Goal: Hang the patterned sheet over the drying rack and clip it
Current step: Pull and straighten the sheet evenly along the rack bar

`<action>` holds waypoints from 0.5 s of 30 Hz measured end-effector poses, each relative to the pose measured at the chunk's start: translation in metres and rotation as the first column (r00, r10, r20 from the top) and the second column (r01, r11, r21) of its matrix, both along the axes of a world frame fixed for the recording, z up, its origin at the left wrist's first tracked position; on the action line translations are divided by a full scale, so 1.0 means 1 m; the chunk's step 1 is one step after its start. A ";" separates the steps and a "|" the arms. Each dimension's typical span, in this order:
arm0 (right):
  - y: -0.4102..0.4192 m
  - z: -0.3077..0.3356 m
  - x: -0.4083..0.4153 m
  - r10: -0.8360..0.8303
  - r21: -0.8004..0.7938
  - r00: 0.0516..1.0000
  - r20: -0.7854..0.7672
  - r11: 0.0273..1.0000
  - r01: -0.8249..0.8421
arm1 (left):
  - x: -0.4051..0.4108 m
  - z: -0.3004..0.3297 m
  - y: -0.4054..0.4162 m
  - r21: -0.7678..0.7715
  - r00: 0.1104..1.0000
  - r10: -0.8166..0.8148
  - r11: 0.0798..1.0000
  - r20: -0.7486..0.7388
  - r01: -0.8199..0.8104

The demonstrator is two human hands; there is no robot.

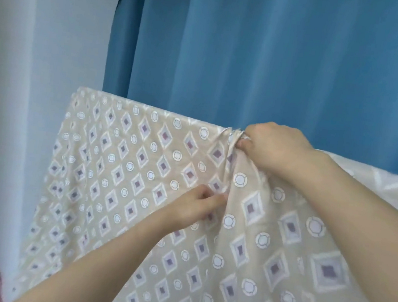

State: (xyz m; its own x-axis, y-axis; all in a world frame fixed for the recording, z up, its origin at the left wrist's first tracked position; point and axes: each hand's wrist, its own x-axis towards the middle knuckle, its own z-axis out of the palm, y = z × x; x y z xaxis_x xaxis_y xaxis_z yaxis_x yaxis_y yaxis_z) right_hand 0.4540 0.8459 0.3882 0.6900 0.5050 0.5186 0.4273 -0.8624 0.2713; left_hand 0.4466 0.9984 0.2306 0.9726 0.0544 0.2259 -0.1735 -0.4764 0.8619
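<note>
Blue curtains hang behind the beige diamond-and-circle patterned sheet (124,166), already draped over the hidden rack top. Right hand (273,148) bunches its top fold, fingers clamped; left hand (193,207) pinches cloth below. Clipping likely follows; no clip visible.

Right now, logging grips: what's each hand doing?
Left hand: pinches the sheet.
Right hand: grips bunched sheet at the top edge.

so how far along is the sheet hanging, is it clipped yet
Done: the patterned sheet already drapes over a straight top edge; the rack itself is hidden under it. In hand: the right hand bunches cloth at that edge, and the left hand pinches a fold lower down. Left: no clip is visible, so clipping looks not yet done.
</note>
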 end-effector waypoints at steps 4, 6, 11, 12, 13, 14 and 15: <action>0.008 0.021 0.007 0.012 0.066 1.000 0.019 0.998 -0.014 | -0.007 0.024 0.011 0.049 0.987 -0.109 0.993 0.116 0.104; 0.011 0.034 0.012 0.023 0.156 0.996 0.089 0.987 -0.037 | -0.006 0.031 0.014 0.204 0.987 -0.139 0.972 0.084 0.120; -0.003 0.087 0.048 -0.124 0.365 0.916 0.382 0.931 -0.026 | 0.000 0.077 0.052 0.287 0.931 0.206 0.912 0.301 -0.295; -0.008 0.095 0.057 -0.197 0.372 0.905 0.378 0.927 0.046 | 0.007 0.100 0.062 0.227 0.805 0.334 0.843 0.490 -0.488; -0.011 0.100 0.065 -0.279 0.344 0.906 0.318 0.924 0.164 | 0.012 0.129 0.069 0.145 0.642 0.409 0.762 0.648 -0.631; -0.011 0.101 0.069 -0.347 0.297 0.915 0.208 0.913 0.279 | 0.018 0.160 0.073 0.063 0.496 0.436 0.700 0.750 -0.711; -0.008 0.099 0.074 -0.397 0.229 0.914 0.085 0.901 0.370 | 0.030 0.190 0.075 0.001 0.413 0.444 0.680 0.795 -0.733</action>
